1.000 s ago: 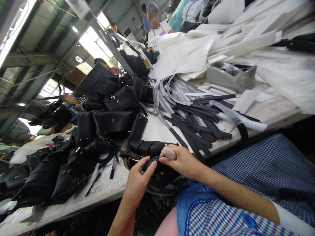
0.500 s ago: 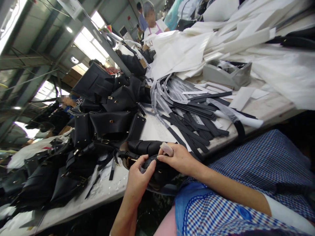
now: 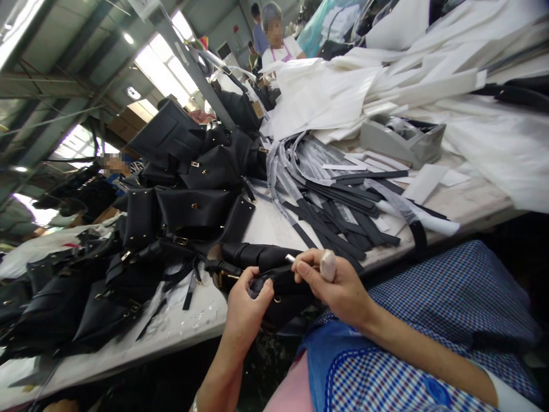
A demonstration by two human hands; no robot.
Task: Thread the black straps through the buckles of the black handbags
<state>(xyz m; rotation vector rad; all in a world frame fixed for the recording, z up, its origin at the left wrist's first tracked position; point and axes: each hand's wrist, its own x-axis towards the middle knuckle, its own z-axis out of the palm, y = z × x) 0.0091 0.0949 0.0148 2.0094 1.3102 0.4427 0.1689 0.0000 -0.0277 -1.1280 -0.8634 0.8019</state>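
A black bag (image 3: pixel 291 300) with gold fittings lies at the table's near edge. My left hand (image 3: pixel 249 306) is closed on a dark piece at the bag's top, pinched between thumb and fingers. Just right of it, my right hand (image 3: pixel 330 277) is wrapped round a small tool (image 3: pixel 290 258), whose silvery tip points left over the bag. One finger of that hand has a pale wrapping. The tip looks clear of the piece in my left hand.
Black bags (image 3: pixel 195 209) are heaped on the left. Dark straps (image 3: pixel 338 200), partly in clear plastic, lie beyond my hands. A grey divided box (image 3: pixel 401 143) and white sheets (image 3: pixel 321 97) sit farther right. A person (image 3: pixel 278 48) is across the table.
My right hand has moved right, away from my left hand, and the tool's silvery tip now shows. My left hand keeps its hold at the bag's top. The view has shifted slightly.
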